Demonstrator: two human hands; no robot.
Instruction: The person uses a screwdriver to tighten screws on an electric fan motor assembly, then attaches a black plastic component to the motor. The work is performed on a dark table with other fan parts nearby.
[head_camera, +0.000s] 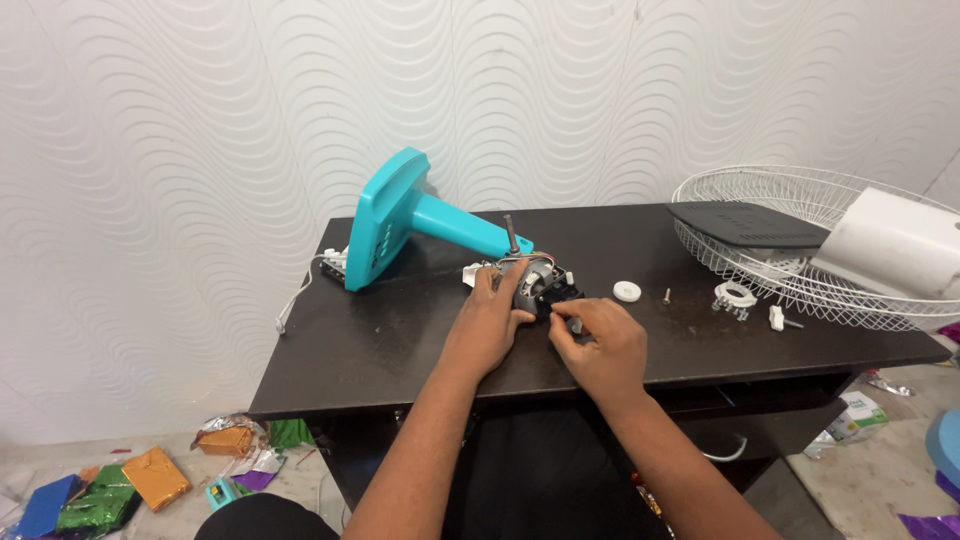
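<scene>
A fan motor (545, 285), dark with grey and copper parts and coloured wires, lies on the dark table (380, 340). A teal fan stand (400, 215) lies on its side behind it, joined to it. My left hand (492, 325) grips the motor from its left side. My right hand (600, 345) is closed at the motor's lower right, fingertips pinching a small dark part there; what the part is I cannot make out.
A white round knob (627, 291), a screw (666, 296), a white ring nut (735, 296) and a small white piece (776, 318) lie right of the motor. A white wire fan guard (800, 235) holds a dark blade and a white cover (890, 245). Foil wrappers (120, 485) litter the floor.
</scene>
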